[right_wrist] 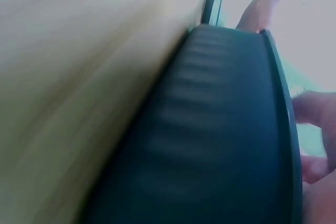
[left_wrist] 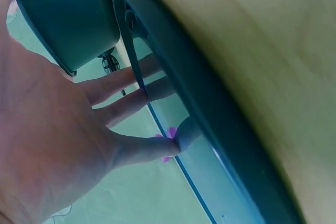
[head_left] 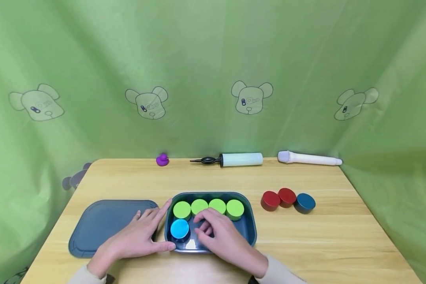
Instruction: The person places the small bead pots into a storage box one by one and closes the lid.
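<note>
Left hand at left side of box: fingers wide, thumb and forefinger touching rim, others by lid. Lid lies flat on table, left of box. Right hand over box, fingers loosely bent with narrow gap to thumb, nothing seen between them. Inside box: four green discs in row along far side, bright-blue disc in near-left part. Right of box: two red discs, dark-blue disc. Far edge: purple duck, pump, microphone.
</note>
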Demonstrator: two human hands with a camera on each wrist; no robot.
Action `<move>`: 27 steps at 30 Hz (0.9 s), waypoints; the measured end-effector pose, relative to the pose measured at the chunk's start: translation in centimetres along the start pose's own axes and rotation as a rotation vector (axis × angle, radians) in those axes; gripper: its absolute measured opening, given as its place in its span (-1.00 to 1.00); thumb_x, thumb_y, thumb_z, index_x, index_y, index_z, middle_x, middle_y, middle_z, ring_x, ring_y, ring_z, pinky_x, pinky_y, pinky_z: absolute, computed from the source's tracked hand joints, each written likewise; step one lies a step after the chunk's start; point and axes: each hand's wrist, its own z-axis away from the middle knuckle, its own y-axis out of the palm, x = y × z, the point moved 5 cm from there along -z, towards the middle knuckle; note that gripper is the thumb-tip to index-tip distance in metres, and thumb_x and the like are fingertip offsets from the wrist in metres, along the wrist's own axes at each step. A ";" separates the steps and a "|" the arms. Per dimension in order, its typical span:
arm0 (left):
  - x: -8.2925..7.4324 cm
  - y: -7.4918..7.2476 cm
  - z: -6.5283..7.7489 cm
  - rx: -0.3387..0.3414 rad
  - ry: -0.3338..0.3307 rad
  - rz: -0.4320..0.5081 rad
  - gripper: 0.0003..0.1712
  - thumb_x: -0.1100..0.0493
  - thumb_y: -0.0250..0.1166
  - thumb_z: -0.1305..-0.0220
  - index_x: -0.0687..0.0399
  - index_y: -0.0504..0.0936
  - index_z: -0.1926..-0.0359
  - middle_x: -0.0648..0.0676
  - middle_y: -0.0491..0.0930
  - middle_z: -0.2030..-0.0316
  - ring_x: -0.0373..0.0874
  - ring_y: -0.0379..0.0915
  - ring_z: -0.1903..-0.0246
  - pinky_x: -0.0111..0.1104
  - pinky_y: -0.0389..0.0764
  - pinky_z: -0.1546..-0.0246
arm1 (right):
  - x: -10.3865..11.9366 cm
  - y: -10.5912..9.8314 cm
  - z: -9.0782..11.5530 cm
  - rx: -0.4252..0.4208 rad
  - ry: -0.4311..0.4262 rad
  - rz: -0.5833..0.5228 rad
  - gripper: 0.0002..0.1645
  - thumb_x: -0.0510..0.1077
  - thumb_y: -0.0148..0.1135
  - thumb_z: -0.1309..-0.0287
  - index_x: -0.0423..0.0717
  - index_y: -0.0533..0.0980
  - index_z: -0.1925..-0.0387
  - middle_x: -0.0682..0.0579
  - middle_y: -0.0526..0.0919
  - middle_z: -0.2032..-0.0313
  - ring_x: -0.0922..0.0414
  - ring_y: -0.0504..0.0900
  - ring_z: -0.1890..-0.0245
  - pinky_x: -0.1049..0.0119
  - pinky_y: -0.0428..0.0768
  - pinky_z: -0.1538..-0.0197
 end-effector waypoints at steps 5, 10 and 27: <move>0.0 0.1 0.2 -0.013 -0.003 0.003 0.35 -0.61 0.31 -0.31 -0.33 -0.23 -0.81 0.24 0.33 -0.58 0.28 0.20 -0.55 0.58 -0.03 -0.42 | -1.0 -3.5 1.3 -0.185 -0.118 -0.008 -0.68 -0.34 0.44 -0.35 0.09 0.65 0.01 0.22 0.64 0.26 0.26 0.63 0.34 0.34 0.70 0.28; 0.0 0.3 0.0 -0.010 0.003 0.005 0.34 -0.61 0.31 -0.31 -0.36 -0.24 -0.81 0.22 0.33 -0.57 0.24 0.20 -0.55 0.57 -0.03 -0.43 | -3.3 -8.6 3.2 -0.398 -0.094 -0.045 -0.66 -0.41 0.43 -0.36 0.06 0.67 0.01 0.17 0.56 0.42 0.15 0.56 0.45 0.35 0.59 0.34; 0.2 0.2 0.0 0.004 -0.011 -0.020 0.35 -0.66 0.28 -0.28 -0.43 -0.27 -0.80 0.18 0.36 -0.55 0.17 0.22 -0.55 0.54 -0.03 -0.46 | -13.8 -21.0 9.1 -0.495 0.351 0.274 -0.55 -0.09 0.43 -0.48 -0.19 0.56 -0.24 -0.20 0.54 0.16 0.17 0.47 0.43 0.33 0.45 0.44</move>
